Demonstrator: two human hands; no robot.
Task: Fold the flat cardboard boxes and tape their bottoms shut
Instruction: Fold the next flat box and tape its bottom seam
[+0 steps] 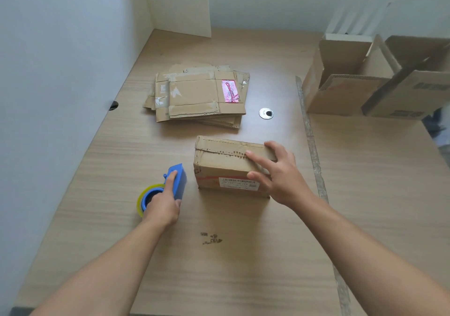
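Under right hand [282, 176], folded box [229, 167], left hand [163, 206] gripping tape dispenser [176, 181]

One folded box [219, 167]. One tape dispenser [181, 181]. One stack of flat boxes [194, 96], number in it unclear. Two open boxes [341, 91]. One metal grommet [266, 113]. Two hands: left hand [162, 206], right hand [282, 176].

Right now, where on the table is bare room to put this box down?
The table is bare from the folded box to the near edge, and right of the grey strip, in front of the open boxes. Behind the flat stack is bare wood. Crowded: the middle, where the left hand grips the tape dispenser beside the box.
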